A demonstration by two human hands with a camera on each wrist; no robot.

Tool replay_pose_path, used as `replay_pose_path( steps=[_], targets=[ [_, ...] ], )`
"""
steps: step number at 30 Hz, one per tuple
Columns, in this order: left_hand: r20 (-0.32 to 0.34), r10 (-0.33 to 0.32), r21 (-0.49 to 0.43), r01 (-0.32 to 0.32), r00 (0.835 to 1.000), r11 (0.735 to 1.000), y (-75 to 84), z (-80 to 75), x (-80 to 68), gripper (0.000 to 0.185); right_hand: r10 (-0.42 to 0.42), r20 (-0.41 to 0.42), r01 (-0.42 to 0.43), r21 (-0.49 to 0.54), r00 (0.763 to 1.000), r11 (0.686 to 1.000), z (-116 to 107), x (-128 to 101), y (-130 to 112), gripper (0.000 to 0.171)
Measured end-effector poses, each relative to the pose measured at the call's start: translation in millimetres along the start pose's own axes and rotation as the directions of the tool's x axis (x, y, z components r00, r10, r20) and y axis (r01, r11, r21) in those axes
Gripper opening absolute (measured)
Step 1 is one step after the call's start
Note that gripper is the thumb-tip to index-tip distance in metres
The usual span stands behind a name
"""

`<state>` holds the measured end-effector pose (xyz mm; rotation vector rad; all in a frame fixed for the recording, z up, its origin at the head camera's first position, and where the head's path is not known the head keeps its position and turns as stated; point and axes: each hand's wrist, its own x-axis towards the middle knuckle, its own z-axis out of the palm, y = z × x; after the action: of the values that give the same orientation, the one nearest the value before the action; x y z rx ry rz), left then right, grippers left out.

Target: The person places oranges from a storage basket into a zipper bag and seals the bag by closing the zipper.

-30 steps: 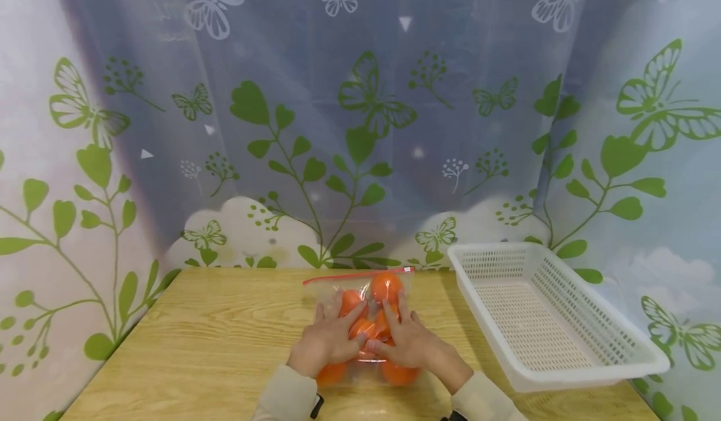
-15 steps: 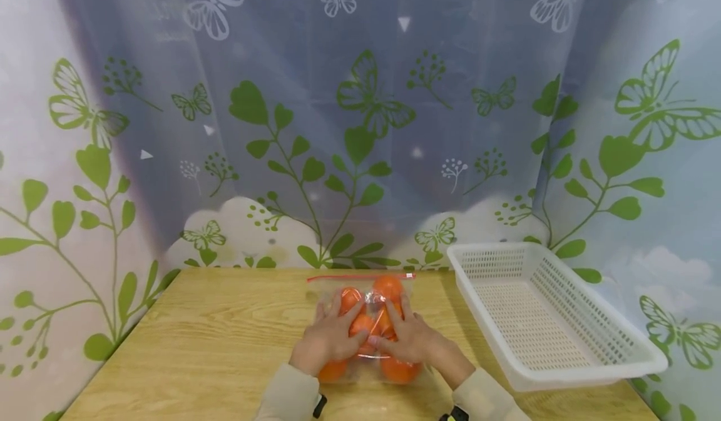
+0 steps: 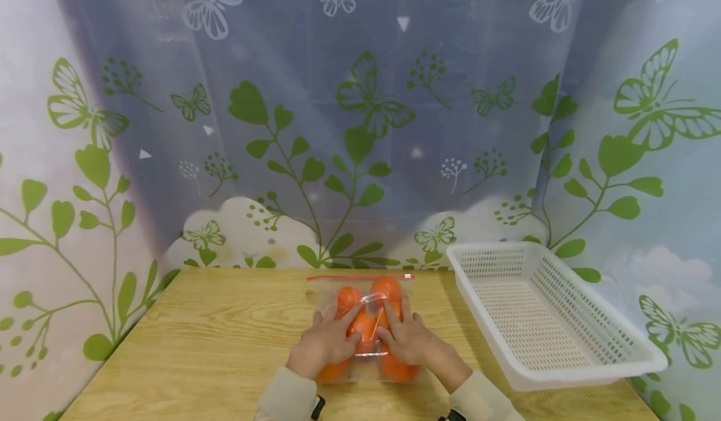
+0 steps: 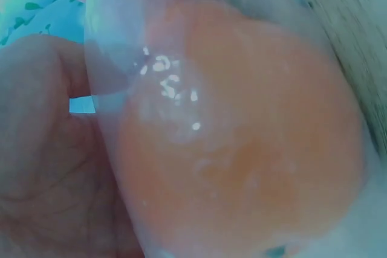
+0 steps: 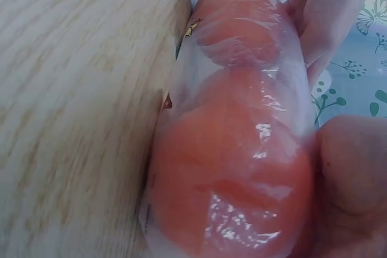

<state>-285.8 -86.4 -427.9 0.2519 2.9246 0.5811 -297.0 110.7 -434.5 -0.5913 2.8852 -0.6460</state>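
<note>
A clear zip bag (image 3: 365, 296) with a red slider strip (image 3: 355, 277) lies flat on the table, its strip toward the back wall. Several orange round fruits (image 3: 385, 288) fill it, looking like oranges. My left hand (image 3: 327, 343) rests on the bag's left half, fingers spread and straight. On the right half lies my right hand (image 3: 414, 339), also with spread fingers. In the left wrist view one orange fruit (image 4: 254, 137) shows through the plastic beside the palm. The right wrist view shows more fruit (image 5: 230, 167) under the film, with the hand along the top.
To the right stands a white slotted plastic basket (image 3: 580, 371) with no fruit in it. The wooden table (image 3: 214, 327) extends to the left of the bag. A patterned curtain (image 3: 304, 96) with butterflies and leaves closes off the back and sides.
The bag's red strip has dropped slightly toward me and lies level. The thumbs have moved a little apart. Both hands stay spread on the bag, nearly in place.
</note>
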Motion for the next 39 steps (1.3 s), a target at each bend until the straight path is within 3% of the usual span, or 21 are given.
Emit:
replay_pose_path(
  steps=[9,19,32,35,39],
  targets=[
    [-0.012,-0.022,0.035,0.022,1.0,0.999,-0.6,-3.6,-3.2,0.061,0.01,-0.029,-0.01,0.004,1.0,1.0,4.7,-2.6,-4.8,0.067],
    [0.03,-0.009,-0.013,0.01,1.0,1.0,-9.3,-2.2,2.8,0.061,0.051,-0.042,-0.052,-0.019,0.998,0.998,5.9,-1.8,-8.7,0.067],
    [0.053,0.002,-0.026,0.0,0.999,1.0,-15.2,-4.7,2.6,0.061,0.056,-0.027,-0.055,0.038,0.998,0.998,4.7,-1.3,-6.2,0.068],
    [0.024,0.007,-0.03,-0.006,1.0,1.0,-15.9,-9.7,0.0,0.061,0.074,-0.021,-0.072,0.06,0.997,0.996,-0.4,-3.7,-4.0,0.068],
    [-0.048,-0.009,-0.003,0.008,0.999,1.0,-18.9,-21.7,-4.5,0.065,0.116,-0.08,-0.115,0.025,0.99,0.993,-11.8,-10.0,-3.7,0.065]
  ],
)
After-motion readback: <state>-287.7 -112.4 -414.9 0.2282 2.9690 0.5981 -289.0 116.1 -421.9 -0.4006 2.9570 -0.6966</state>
